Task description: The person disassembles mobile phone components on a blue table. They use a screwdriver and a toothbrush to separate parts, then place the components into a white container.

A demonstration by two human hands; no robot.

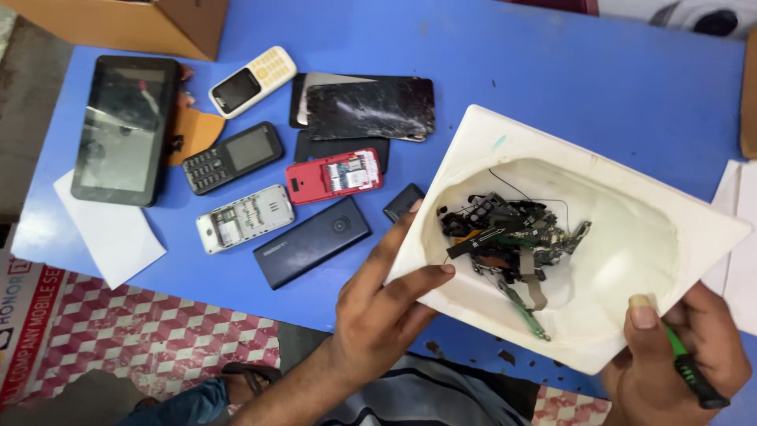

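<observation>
1. The right hand (678,355) pinches the near corner of a white tray (670,213), a green-handled tool (688,367) clenched in the same grip.
2. The left hand (378,308) grasps the tray's left edge; the tray is tilted above the blue table (552,63), black and green phone parts (512,237) heaped inside. Judged: parts are being sorted; steadiness matters.
3. Beyond lie dismantled phones (331,175), a tablet (126,126), white paper (110,229).
4. Farthest, a brown cardboard box (158,24) at the top left corner.

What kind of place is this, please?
Probably a small phone repair bench. The blue table holds opened phones and a cracked screen; both hands hold a white tray of loose circuit parts.
</observation>
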